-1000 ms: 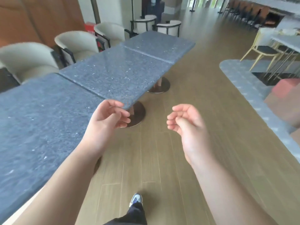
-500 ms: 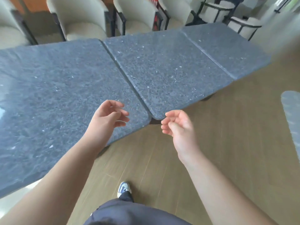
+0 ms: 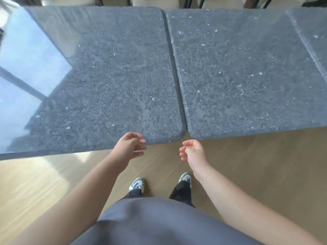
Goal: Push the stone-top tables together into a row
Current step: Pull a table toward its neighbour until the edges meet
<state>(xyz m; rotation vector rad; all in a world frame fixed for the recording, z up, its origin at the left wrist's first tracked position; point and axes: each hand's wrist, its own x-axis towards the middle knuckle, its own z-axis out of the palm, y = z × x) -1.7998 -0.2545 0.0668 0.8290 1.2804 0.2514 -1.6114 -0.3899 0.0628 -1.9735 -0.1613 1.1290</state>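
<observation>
Three stone tops fill the upper half of the frame, side by side in a row. The left table (image 3: pixel 109 82) spans from the upper left to the middle; the middle table (image 3: pixel 244 73) runs from there toward the right edge; only a corner of the right table (image 3: pixel 313 29) shows at the upper right. The left and middle tops meet along a thin dark seam that runs from the top centre down to the rounded front corners just above the hands. There the corners curve apart into a small notch. A similar seam slants between the middle and right tops. A pale window reflection covers the far left of the left table.

The left hand (image 3: pixel 130 147) hovers at the front edge of the left table, just left of the notch. Its fingers are loosely curled and hold nothing; whether the fingertips touch the stone edge cannot be told. The right hand (image 3: pixel 192 151) hangs below the front edge of the middle table, just right of the notch and apart from the stone, fingers relaxed and curled, also holding nothing. The two hands are near each other with the seam's end above the gap between them.

Below, the wood floor (image 3: pixel 265 165) fills the lower frame. Two shoes (image 3: pixel 137 184) show between the forearms, above a grey shirt (image 3: pixel 159 223). Chair bases (image 3: pixel 203 1) line the top edge.
</observation>
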